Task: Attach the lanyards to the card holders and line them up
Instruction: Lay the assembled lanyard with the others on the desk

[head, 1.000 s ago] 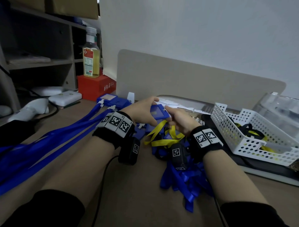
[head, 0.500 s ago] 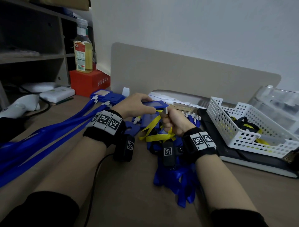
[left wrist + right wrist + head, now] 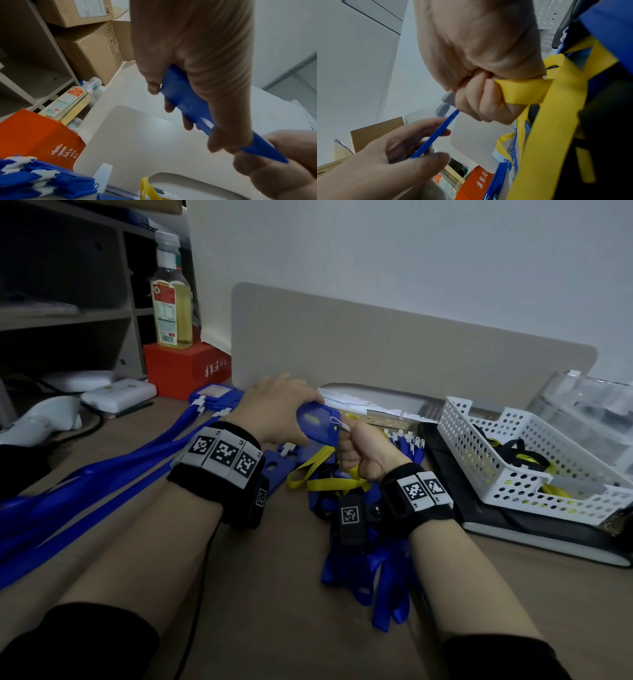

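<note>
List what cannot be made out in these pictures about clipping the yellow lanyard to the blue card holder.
1. Clip: head view, too small to tell if it has caught the holder.
2. Clip in the right wrist view: mostly hidden by the right hand.
3. Holder's slot: left wrist view, behind the left hand.
4. Lanyard: its end is cut off by the frame edge.

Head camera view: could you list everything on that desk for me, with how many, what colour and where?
card holder: one, blue, held between both hands
yellow lanyard: one, yellow, hanging from right hand onto desk
blue lanyards: a pile, blue, desk under right wrist
finished sets: several, blue, laid out at left
basket: one, white, at right
bottle: one, yellowish liquid, on red box
red box: one, back left
board: one, beige, against wall
left hand: grips card holder
right hand: grips yellow lanyard at holder's end
</note>
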